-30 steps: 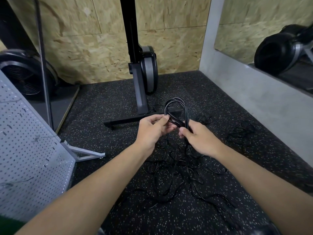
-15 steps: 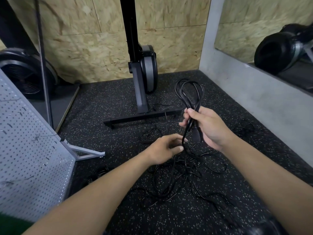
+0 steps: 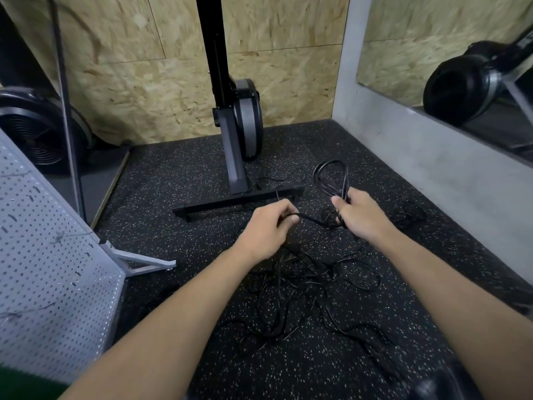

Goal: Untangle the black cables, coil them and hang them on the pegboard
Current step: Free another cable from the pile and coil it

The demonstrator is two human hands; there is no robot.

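My right hand (image 3: 359,216) grips a small coil of black cable (image 3: 331,177) whose loops stick up above the fist. From that coil a free length of the same cable runs left to my left hand (image 3: 268,229), which pinches it between curled fingers. Below both hands a tangle of thin black cables (image 3: 305,287) lies spread on the speckled rubber floor. The white pegboard (image 3: 52,269) stands tilted at the left edge on a grey foot.
A black exercise machine (image 3: 239,131) on a T-shaped base stands just beyond the hands. More loose cable (image 3: 409,212) lies to the right by the grey wall (image 3: 432,168). A fan wheel (image 3: 37,134) sits at the far left behind a metal pole.
My left hand rose from the tangle and took hold of the cable's free length. My right hand, still holding the coil, dropped a little and shifted right.
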